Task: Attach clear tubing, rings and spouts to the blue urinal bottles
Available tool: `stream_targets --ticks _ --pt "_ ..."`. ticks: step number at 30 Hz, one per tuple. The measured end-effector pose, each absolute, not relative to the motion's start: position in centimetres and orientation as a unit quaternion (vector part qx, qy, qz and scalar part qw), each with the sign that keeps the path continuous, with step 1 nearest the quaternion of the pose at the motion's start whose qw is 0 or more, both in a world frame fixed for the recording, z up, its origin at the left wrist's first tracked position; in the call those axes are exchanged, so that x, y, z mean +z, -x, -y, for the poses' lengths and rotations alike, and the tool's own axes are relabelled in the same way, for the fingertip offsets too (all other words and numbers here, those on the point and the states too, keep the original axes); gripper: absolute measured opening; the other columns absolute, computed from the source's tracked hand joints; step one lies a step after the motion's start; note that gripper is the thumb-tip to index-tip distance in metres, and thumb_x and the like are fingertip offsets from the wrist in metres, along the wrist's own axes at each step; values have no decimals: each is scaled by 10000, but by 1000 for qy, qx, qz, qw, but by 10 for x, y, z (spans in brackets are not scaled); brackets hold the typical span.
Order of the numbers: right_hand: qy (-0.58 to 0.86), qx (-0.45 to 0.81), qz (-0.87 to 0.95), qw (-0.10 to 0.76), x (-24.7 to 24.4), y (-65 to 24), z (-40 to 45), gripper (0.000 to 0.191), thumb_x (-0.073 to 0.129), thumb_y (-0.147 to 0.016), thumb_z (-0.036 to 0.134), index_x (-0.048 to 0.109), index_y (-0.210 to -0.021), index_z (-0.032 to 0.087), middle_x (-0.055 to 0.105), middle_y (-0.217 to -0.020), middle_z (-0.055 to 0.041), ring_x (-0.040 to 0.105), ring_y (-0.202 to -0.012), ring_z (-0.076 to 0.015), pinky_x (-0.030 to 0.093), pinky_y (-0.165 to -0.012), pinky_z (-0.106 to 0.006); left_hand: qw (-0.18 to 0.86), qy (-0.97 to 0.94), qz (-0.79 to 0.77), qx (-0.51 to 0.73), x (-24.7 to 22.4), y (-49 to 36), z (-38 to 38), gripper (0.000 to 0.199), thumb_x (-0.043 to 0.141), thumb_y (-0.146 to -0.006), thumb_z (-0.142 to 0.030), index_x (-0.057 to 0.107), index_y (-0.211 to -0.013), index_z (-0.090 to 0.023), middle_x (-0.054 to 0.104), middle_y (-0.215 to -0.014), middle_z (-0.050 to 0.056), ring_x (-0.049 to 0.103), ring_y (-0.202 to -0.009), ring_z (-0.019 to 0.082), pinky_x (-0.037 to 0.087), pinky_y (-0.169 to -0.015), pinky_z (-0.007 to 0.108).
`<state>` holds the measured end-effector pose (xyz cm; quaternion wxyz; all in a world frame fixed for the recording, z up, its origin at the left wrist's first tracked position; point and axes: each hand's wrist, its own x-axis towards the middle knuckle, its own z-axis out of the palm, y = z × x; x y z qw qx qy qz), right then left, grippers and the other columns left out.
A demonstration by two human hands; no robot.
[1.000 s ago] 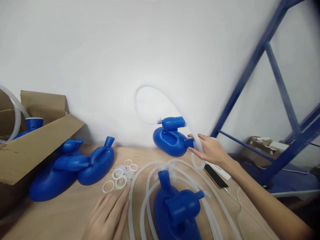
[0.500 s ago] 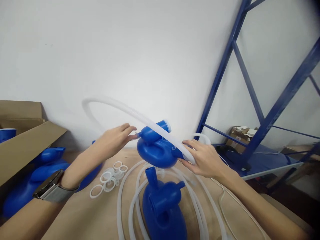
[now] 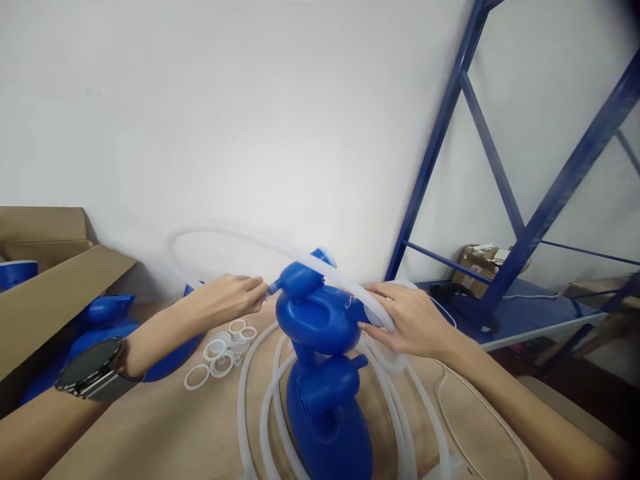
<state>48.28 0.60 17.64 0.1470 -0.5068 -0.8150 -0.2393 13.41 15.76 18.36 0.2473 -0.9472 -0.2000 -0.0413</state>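
Observation:
A blue plastic bottle (image 3: 317,321) is held up, tilted, with a wide white-rimmed mouth at its top. My right hand (image 3: 405,317) wraps round its right-hand neck and the end of a translucent white hose (image 3: 357,288), which loops away to the left. At the small blue nozzle on the bottle's left side, my left hand (image 3: 245,295) is closed in a pinch; a tiny pale piece shows by the fingertips, too small to make out. Just below stands a second blue bottle (image 3: 335,433), partly hidden by the first.
White rings (image 3: 223,363) lie on the brown table (image 3: 165,427), beside more coiled hose (image 3: 243,413). At the left are an open cardboard box (image 3: 60,297) and further blue bottles (image 3: 107,333). A blue metal rack (image 3: 435,153) with a shelf stands at the right.
The held bottle has tipped and dropped slightly, now overlapping the lower bottle's top. My left hand has moved a little left and down, its fingers closer together. The hose loop has sunk.

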Motion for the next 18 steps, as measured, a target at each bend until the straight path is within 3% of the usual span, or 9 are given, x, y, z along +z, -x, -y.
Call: stream_targets --ticks 4,7,11,13,16,18 --pt "519 -208 816 148 180 -490 -8 445 611 -979 477 695 -1321 206 750 -1193 -93 741 -996 -271 572 -744 -355 270 937 219 -41 181 -121 -162 236 396 -1074 -237 613 -1005 -176 657 -874 58 610 -677 185 404 -591 298" --pt "507 -218 822 140 178 -488 -9 457 604 -989 468 683 -1343 191 745 -1211 -109 743 -1008 -281 579 -743 -371 281 920 264 -71 179 -120 -159 258 391 -1062 -245 631 -1122 -168 703 -987 104 687 -826 246 453 -621 325" --pt "482 -256 825 151 174 -476 -9 475 629 -975 455 670 -1352 169 749 -1190 -124 740 -1007 -299 570 -716 -387 243 898 322 -175 174 -137 -141 483 386 -1015 -194 458 -1490 -148 655 -1382 175 659 -1207 312 517 -943 437" --pt "466 -268 828 158 173 -467 -9 483 636 -973 430 646 -1389 185 751 -1192 -115 737 -1002 -293 554 -704 -379 159 896 357 -209 173 -151 -130 507 368 -1042 -285 421 -1522 -129 627 -1439 180 637 -1270 325 503 -1016 460" --pt "460 -277 826 170 172 -454 -10 508 641 -975 419 617 -1432 198 749 -1198 -112 731 -974 -282 528 -689 -363 30 874 428 -230 174 -171 -121 575 355 -1063 -515 457 -1481 -134 640 -1391 184 705 -1138 348 560 -867 445" --pt "464 -285 817 188 171 -450 -13 525 655 -969 446 623 -1428 193 749 -1188 -122 727 -960 -287 519 -697 -366 -2 854 457 -248 175 -179 -124 631 388 -1041 -606 465 -1470 -150 637 -1358 183 732 -1044 352 562 -770 420"
